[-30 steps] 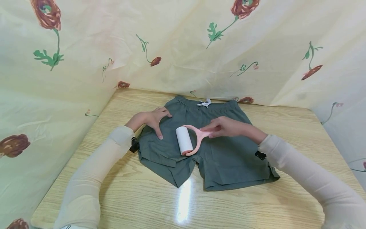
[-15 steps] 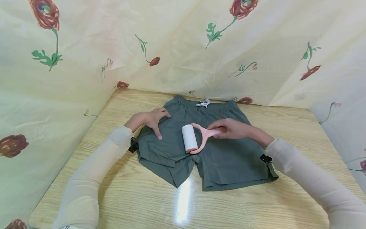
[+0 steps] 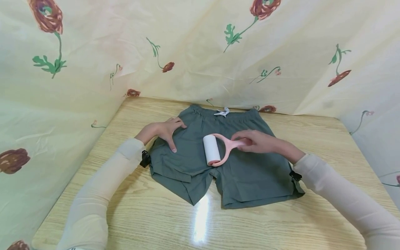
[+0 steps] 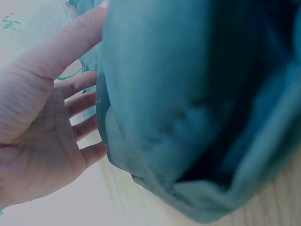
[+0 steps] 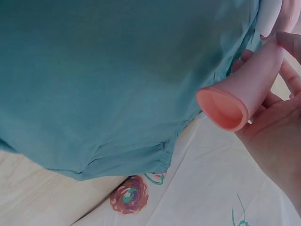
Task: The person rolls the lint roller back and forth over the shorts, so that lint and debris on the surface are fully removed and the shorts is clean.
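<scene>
Dark green shorts [image 3: 250, 173] lie spread on the table, waistband with its white drawstring [image 3: 222, 112] at the far side. My right hand [image 3: 257, 141] grips the pink handle of a lint roller [image 3: 211, 150], whose white roll rests on the middle of the shorts. In the right wrist view the handle's hollow end [image 5: 225, 110] points out of my palm. My left hand [image 3: 167, 132], fingers spread, rests on the left side of the shorts. The left wrist view shows that hand [image 4: 51, 108] beside the raised cloth of the leg [image 4: 155, 94], its fingertips hidden behind the fabric.
The wooden table [image 3: 150, 215] extends in front of the shorts and to both sides. A flower-printed cloth [image 3: 193, 62] hangs along its back and sides, close behind the waistband. The left leg's hem [image 3: 175, 173] is folded over unevenly.
My right hand has drawn the lint roller to the right across the shorts, from the left leg toward the middle. My left hand has stayed in place.
</scene>
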Action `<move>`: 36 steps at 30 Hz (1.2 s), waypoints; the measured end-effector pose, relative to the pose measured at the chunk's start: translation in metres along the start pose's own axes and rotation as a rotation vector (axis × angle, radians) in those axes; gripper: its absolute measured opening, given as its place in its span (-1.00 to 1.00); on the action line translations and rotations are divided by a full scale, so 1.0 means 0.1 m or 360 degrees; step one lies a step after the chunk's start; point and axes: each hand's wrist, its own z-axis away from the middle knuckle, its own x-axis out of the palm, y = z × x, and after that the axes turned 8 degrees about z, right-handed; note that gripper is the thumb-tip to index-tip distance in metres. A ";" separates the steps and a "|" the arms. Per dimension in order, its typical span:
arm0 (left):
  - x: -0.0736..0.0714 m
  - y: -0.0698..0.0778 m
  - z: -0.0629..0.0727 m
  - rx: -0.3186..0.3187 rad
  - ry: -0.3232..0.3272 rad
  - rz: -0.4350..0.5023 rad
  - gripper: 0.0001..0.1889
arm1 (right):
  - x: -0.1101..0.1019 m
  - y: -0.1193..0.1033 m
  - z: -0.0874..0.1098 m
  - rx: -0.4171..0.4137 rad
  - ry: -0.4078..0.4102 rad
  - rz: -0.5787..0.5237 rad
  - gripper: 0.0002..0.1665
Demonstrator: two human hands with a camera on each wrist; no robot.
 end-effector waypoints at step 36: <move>0.00 -0.01 0.02 0.0022 -0.0004 0.0028 0.15 | -0.31 0.25 0.61 0.0223 0.0080 0.0275 -0.63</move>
